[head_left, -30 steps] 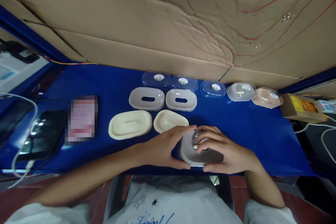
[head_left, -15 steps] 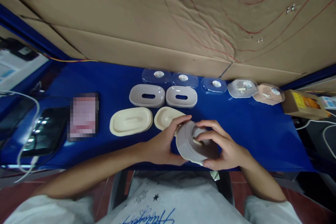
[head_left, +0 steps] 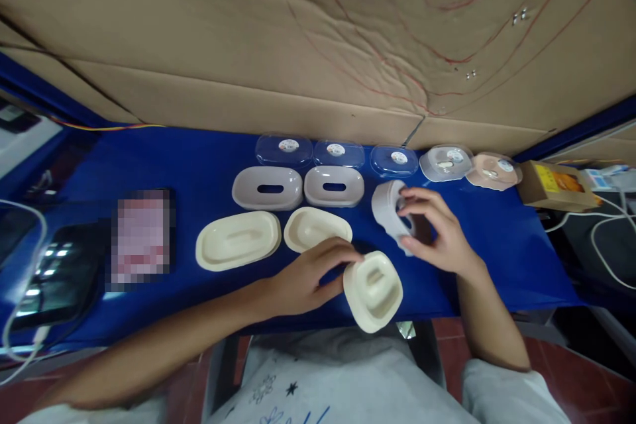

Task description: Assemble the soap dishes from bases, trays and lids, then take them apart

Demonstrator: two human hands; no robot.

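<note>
My left hand (head_left: 313, 278) pinches the rim of a cream soap dish base (head_left: 373, 291), tilted above the table's near edge. My right hand (head_left: 440, 228) grips a grey-lilac soap dish tray (head_left: 387, 209), tipped on its side, with a slot in it. Two more grey-lilac trays with slots, a left one (head_left: 267, 189) and a right one (head_left: 334, 186), lie side by side further back. In front of them lie two cream bases, a left one (head_left: 211, 245) and a right one (head_left: 318, 222); my left hand is close to the right one.
Clear lids with round stickers (head_left: 284, 151) line the back, along with a lidded grey dish (head_left: 446, 164) and a lidded pink dish (head_left: 493, 171). A cardboard box (head_left: 551, 185) stands at the right. A blurred pink rectangle (head_left: 142, 238) and white cables (head_left: 30, 351) are at the left.
The grey-lilac tray and the cream base, together in both hands before, are now apart. My right hand has moved the tray up and away; my left hand keeps the base.
</note>
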